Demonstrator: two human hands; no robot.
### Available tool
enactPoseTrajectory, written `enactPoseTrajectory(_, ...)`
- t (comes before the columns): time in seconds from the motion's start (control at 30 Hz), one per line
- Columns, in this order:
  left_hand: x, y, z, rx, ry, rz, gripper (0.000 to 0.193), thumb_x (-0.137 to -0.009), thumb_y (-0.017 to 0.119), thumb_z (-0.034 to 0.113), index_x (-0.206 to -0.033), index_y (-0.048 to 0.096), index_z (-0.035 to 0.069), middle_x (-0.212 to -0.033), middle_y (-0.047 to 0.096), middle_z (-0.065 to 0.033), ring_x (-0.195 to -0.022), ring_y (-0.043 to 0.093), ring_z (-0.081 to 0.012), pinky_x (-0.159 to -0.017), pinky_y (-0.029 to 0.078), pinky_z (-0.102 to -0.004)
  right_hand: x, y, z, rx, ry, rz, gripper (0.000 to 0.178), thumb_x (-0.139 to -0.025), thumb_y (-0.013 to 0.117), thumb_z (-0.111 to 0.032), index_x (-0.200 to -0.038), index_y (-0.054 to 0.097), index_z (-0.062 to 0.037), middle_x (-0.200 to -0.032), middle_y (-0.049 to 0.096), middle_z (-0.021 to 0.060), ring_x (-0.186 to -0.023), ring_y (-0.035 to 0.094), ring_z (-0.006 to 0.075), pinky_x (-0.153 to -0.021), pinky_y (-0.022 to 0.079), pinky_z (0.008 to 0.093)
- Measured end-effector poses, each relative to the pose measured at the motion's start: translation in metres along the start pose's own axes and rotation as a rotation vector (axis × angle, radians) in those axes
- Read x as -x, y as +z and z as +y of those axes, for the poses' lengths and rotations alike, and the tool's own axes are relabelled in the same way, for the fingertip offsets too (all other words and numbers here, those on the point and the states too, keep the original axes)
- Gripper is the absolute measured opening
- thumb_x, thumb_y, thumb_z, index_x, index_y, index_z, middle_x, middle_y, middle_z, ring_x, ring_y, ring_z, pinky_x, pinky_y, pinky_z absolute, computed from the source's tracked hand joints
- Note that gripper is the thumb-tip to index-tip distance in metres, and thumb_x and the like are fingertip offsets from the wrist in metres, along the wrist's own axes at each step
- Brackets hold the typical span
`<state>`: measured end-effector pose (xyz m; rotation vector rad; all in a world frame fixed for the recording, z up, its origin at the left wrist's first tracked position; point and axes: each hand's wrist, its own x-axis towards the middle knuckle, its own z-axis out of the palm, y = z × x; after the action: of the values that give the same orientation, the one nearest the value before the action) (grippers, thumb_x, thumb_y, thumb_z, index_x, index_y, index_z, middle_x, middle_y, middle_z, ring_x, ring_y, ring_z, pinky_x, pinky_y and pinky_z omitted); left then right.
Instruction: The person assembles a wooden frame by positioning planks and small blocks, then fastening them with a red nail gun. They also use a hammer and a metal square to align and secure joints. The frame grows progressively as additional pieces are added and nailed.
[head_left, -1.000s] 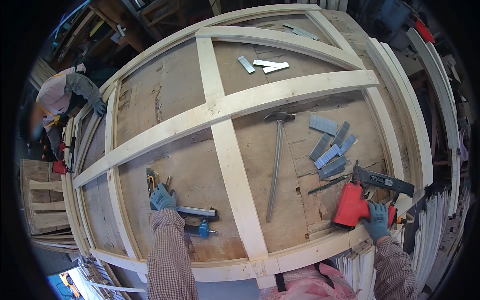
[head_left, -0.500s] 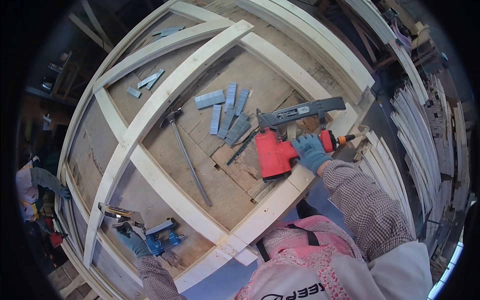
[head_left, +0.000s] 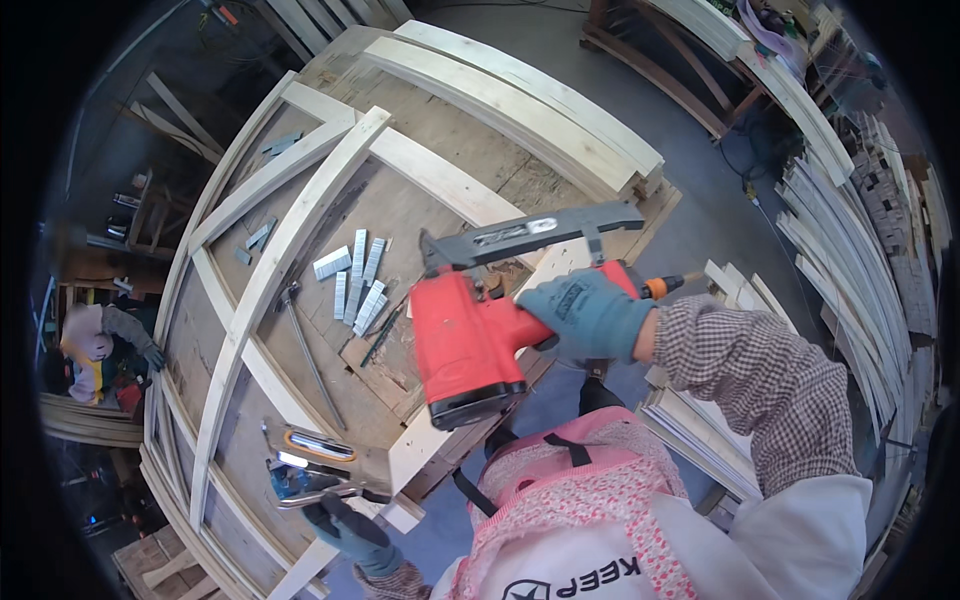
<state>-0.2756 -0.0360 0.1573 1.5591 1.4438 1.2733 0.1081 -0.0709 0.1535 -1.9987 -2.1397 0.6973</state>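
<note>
My right hand [head_left: 580,312], in a blue-grey work glove, is wrapped round the grip of a red pneumatic nail gun [head_left: 455,340]. The gun is lifted in front of me, its long dark magazine on the far side and an air hose fitting behind my hand. My left hand [head_left: 352,532], gloved too, is closed on a silver hand tool with an orange-edged slot [head_left: 318,448], whose kind I cannot make out. That tool partly covers a blue tool [head_left: 287,482]. Beyond lies a pale wooden frame [head_left: 268,262] with crossing bars.
Several strips of staples [head_left: 340,268] and a hammer [head_left: 308,345] lie on the worn wooden bench [head_left: 400,372] inside the frame. Long boards [head_left: 510,95] are stacked at the far edge. Wood strips [head_left: 835,270] pile up at right. A co-worker [head_left: 95,345] is at far left.
I have shifted back and to the right of the bench. The nail gun has been raised off the frame toward me. My left hand has brought the silver tool nearer.
</note>
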Motion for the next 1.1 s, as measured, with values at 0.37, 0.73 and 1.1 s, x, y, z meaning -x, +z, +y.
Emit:
enactPoseTrajectory(0.37, 0.133, 0.089, 0.052, 0.035, -0.292, -0.095, 0.031, -0.09, 0.058, 0.027, -0.103, 0.053, -0.001, -0.093, 0.06, -0.0088, -0.084, 0.056, -0.0161, -0.076, 0.044, -0.0302, -0.044, -0.035, 0.221, 0.114, 0.572, 0.351, 0.053, -0.075, 0.062, -0.044, -0.113, 0.052, -0.0079, -0.105, 0.062, 0.0173, -0.095, 0.06, 0.0352, -0.081, 0.046, 0.0438)
enactPoseTrajectory(0.73, 0.083, 0.175, 0.069, 0.144, -0.209, -0.261, 0.016, -0.085, 0.05, 0.006, -0.099, 0.05, -0.001, -0.097, 0.053, -0.0099, -0.09, 0.055, -0.0184, -0.085, 0.044, -0.0317, -0.108, -0.007, 0.271, 0.272, 0.722, 0.265, 0.056, -0.076, 0.065, -0.041, -0.118, 0.049, -0.0084, -0.108, 0.054, 0.0129, -0.098, 0.055, 0.0296, -0.084, 0.045, 0.0433)
enactPoseTrajectory(1.1, 0.034, 0.32, 0.137, 0.336, 0.011, -0.733, 0.023, -0.088, 0.054, 0.013, -0.107, 0.05, 0.001, -0.101, 0.055, -0.0143, -0.091, 0.056, -0.0234, -0.087, 0.044, -0.0358, 0.087, -0.012, 0.203, -1.034, 0.266, 0.175, 0.059, -0.082, 0.065, -0.028, -0.133, 0.041, -0.0079, -0.113, 0.055, 0.0136, -0.104, 0.055, 0.0249, -0.09, 0.046, 0.0348)
